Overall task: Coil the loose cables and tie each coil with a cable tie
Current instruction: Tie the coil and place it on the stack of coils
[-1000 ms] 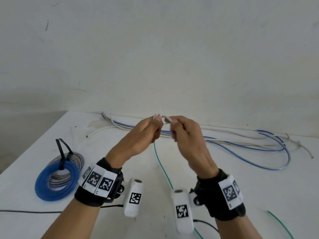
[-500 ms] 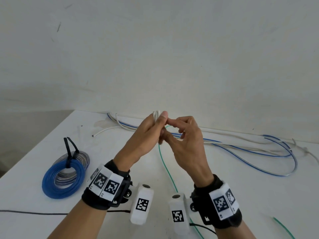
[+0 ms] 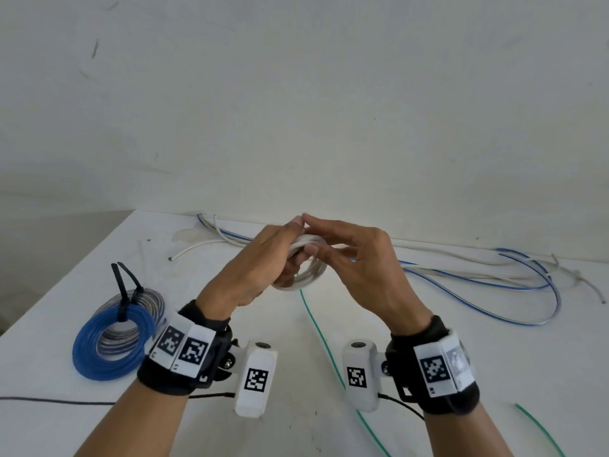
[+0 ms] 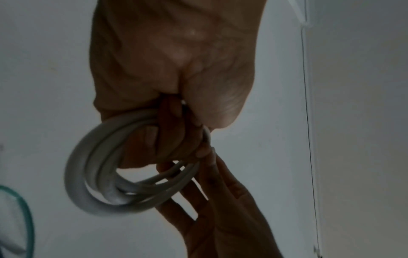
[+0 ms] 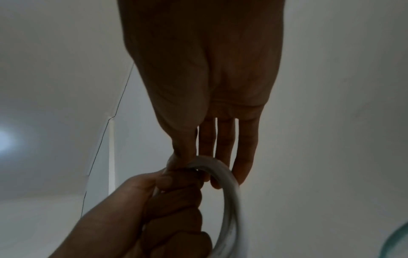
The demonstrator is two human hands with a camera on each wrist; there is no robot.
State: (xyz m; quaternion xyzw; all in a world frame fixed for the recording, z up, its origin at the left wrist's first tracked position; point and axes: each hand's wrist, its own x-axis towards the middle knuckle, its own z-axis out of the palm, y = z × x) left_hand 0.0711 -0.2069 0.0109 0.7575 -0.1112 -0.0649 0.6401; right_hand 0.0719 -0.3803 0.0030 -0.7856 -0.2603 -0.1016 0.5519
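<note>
The step in hand looks like coiling: the left hand (image 3: 253,262) grips a small white coil (image 3: 304,272) held above the tabletop (image 3: 428,357), its fingers curled through the loops, as the left wrist view shows. The right hand (image 3: 359,258) has nearly straight fingers; its thumb and fingertips (image 5: 240,167) touch the coil's upper edge, seemingly laying down or settling a turn, not clenched on it. A blue coil (image 3: 112,341) already bound with a black tie (image 3: 123,291) lies to the left. Blue cables (image 3: 494,285) and a green cable (image 3: 316,324) lie loose. No spare tie shows. Next, I judge, the left hand must keep the loops pinched together so they do not spring apart while the right fetches a tie.
</note>
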